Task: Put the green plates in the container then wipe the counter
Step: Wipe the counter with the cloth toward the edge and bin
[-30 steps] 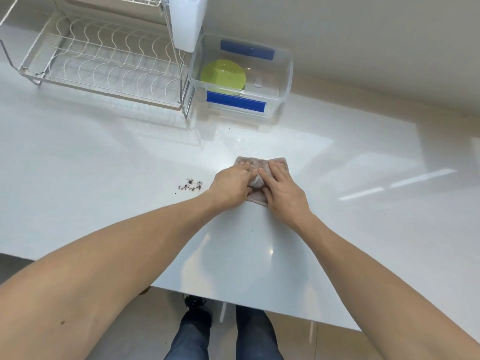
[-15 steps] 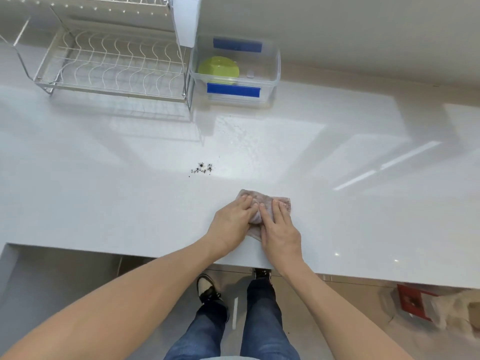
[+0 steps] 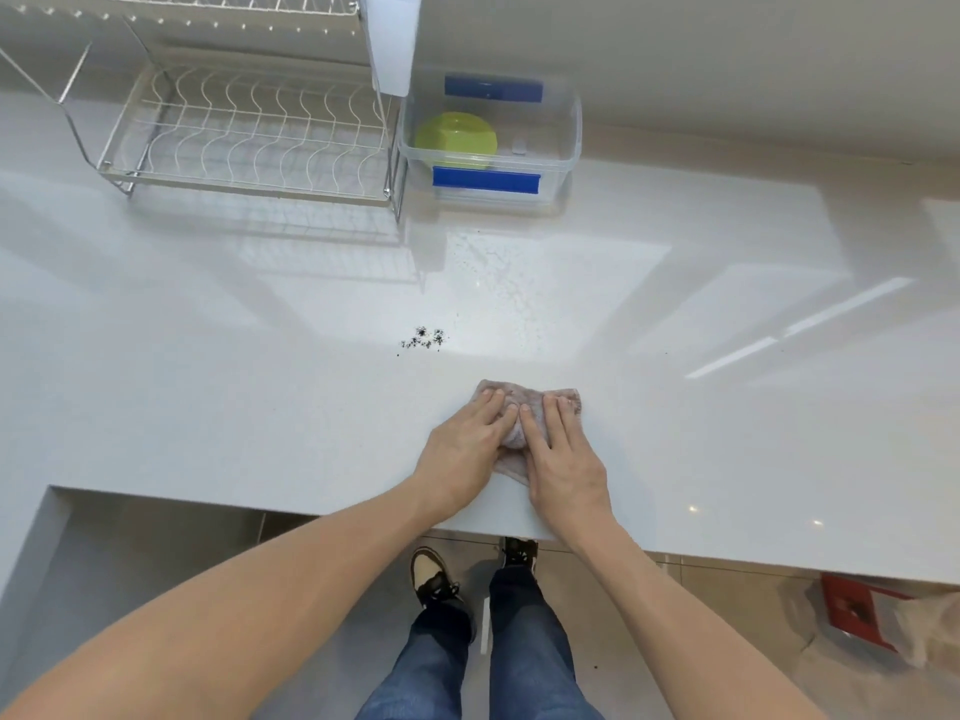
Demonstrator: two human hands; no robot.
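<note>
Green plates [image 3: 456,139] lie inside a clear plastic container [image 3: 566,148] with blue clips at the back of the white counter [image 3: 208,397]. Near the counter's front edge lies a pinkish-grey cloth [image 3: 524,402]. My left hand [image 3: 464,449] and my right hand [image 3: 561,459] press flat on it side by side, fingers straight and pointing away from me. A small patch of dark crumbs [image 3: 423,339] sits on the counter just beyond and left of the cloth. Fine specks are scattered further back, in front of the container.
A wire dish rack [image 3: 249,137] stands at the back left, touching the container's left side, with a white holder [image 3: 392,39] hanging on its right end. The counter's front edge runs just under my wrists. A red object [image 3: 857,615] lies on the floor at right.
Both hands have dragged the cloth toward me, from mid-counter to near the front edge. The crumbs now lie beyond the cloth instead of to its left.
</note>
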